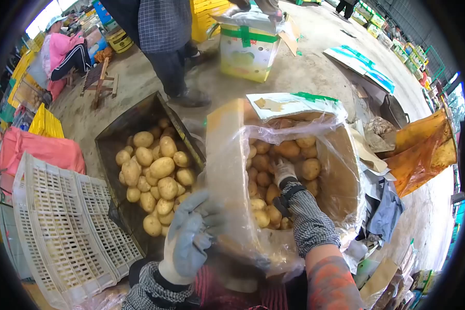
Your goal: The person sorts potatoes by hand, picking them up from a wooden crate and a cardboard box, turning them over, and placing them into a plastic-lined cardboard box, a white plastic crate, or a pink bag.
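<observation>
Inside a cardboard carton [225, 150] lined with clear plastic [341, 206] lie several potatoes [311, 169]. My right hand [283, 171], in a pale work glove, reaches down among them. Its fingers are spread and rest against the potatoes; none is seen gripped. My left hand [186, 240], in a grey-coated glove, hovers by the carton's near left side, its fingers apart and blurred, with nothing seen in it. To the left, a dark crate [178, 121] holds a heap of lighter, yellowish potatoes [161, 167].
A white slatted plastic crate [62, 227] leans at the left, near a pink sack [44, 150]. Ahead, a person [165, 46] stands beside a taped carton [248, 54]. Another person [62, 49] sits at far left. Flattened cardboard [361, 64] and orange sheeting [423, 147] lie right.
</observation>
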`<control>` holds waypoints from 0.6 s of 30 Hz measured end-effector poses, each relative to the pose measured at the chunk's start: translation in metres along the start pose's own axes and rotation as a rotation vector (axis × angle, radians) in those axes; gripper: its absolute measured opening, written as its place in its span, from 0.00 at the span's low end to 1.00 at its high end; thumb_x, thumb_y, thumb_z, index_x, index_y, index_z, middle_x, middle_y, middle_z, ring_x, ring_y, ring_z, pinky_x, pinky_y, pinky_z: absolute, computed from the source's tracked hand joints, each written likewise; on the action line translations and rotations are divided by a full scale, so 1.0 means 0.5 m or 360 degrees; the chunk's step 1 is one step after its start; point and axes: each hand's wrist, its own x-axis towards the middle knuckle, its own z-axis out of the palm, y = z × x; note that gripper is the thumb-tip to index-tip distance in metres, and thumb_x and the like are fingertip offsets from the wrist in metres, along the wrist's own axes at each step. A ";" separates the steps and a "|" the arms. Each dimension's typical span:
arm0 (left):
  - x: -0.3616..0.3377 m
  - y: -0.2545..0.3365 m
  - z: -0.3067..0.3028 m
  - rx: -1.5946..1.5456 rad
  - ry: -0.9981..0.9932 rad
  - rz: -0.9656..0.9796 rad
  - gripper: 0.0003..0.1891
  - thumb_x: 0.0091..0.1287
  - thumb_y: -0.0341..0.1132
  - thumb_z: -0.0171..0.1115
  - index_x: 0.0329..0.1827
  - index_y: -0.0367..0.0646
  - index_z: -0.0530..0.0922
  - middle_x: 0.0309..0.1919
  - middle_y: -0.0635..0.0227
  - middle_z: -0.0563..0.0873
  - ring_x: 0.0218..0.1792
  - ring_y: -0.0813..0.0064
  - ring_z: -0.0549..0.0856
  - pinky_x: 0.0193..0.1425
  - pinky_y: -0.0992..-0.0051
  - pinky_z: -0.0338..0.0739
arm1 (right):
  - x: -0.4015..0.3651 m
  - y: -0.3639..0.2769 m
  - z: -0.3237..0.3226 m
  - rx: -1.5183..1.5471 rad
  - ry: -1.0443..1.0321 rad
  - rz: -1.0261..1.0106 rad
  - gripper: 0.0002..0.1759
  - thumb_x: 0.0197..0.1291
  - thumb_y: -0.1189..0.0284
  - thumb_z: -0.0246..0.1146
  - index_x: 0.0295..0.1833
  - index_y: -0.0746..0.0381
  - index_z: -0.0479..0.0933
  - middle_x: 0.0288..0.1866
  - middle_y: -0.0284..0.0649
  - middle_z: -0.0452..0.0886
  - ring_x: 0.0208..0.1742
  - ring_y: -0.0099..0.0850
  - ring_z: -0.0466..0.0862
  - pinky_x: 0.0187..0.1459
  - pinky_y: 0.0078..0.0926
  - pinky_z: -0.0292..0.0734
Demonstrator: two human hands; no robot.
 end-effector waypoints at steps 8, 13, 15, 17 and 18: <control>0.058 -0.046 -0.013 -0.0119 -0.0135 -0.0085 0.39 0.67 0.46 0.69 0.75 0.40 0.60 0.63 0.56 0.75 0.59 0.61 0.81 0.62 0.63 0.82 | -0.109 0.098 -0.217 0.1926 -0.0259 -0.0290 0.30 0.68 0.56 0.61 0.70 0.60 0.72 0.70 0.48 0.72 0.65 0.44 0.77 0.62 0.43 0.75; 0.072 -0.063 0.016 -0.0566 -0.0438 -0.0585 0.38 0.73 0.48 0.63 0.81 0.55 0.56 0.77 0.63 0.64 0.75 0.57 0.66 0.74 0.49 0.68 | -0.166 0.092 -0.260 0.2464 0.0049 -0.1437 0.31 0.73 0.57 0.58 0.73 0.66 0.68 0.65 0.45 0.78 0.65 0.33 0.77 0.67 0.32 0.71; 0.065 -0.071 0.043 -0.0855 -0.0280 -0.0744 0.33 0.73 0.42 0.63 0.79 0.50 0.61 0.72 0.61 0.72 0.69 0.56 0.75 0.64 0.52 0.81 | -0.194 0.058 -0.389 0.2463 -0.0401 -0.1052 0.23 0.73 0.61 0.56 0.66 0.64 0.75 0.60 0.46 0.81 0.60 0.34 0.79 0.58 0.32 0.77; 0.074 -0.057 0.026 -0.0874 -0.0484 -0.0629 0.27 0.73 0.40 0.63 0.73 0.48 0.68 0.65 0.61 0.78 0.62 0.56 0.81 0.62 0.58 0.83 | -0.111 -0.009 -0.299 0.2287 -0.0183 -0.0671 0.21 0.72 0.64 0.56 0.65 0.63 0.75 0.59 0.46 0.80 0.57 0.35 0.79 0.55 0.33 0.78; 0.065 -0.043 0.033 -0.0809 -0.0482 -0.0478 0.24 0.74 0.40 0.62 0.71 0.47 0.70 0.63 0.60 0.80 0.60 0.57 0.82 0.60 0.59 0.84 | -0.071 -0.030 -0.275 0.1870 -0.0051 -0.0533 0.21 0.72 0.65 0.57 0.65 0.63 0.74 0.60 0.46 0.80 0.58 0.35 0.79 0.55 0.33 0.78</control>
